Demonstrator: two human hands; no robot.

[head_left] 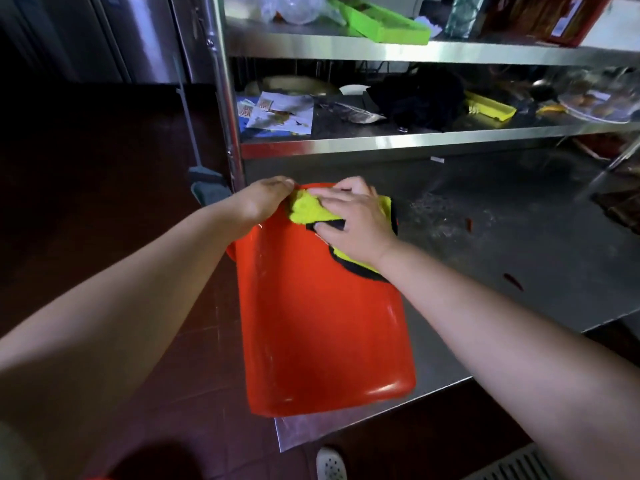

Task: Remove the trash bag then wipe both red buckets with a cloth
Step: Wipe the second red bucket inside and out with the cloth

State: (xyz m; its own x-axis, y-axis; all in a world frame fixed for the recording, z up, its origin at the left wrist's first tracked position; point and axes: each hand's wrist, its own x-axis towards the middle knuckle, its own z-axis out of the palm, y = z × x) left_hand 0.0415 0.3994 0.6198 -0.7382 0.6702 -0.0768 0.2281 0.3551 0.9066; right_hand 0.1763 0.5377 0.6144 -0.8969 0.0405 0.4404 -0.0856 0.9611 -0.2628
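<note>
A red plastic bucket [322,327] lies on its side on the corner of the steel desk [519,244], its base toward the camera and overhanging the edge. On its upper side the right hand [349,220] presses a yellow cloth with black trim [310,209] flat, fingers [329,194] straight and slightly spread. The left hand [263,199] grips the bucket's far end, fingers curled over it. Behind stand cluttered steel shelves [415,140].
</note>
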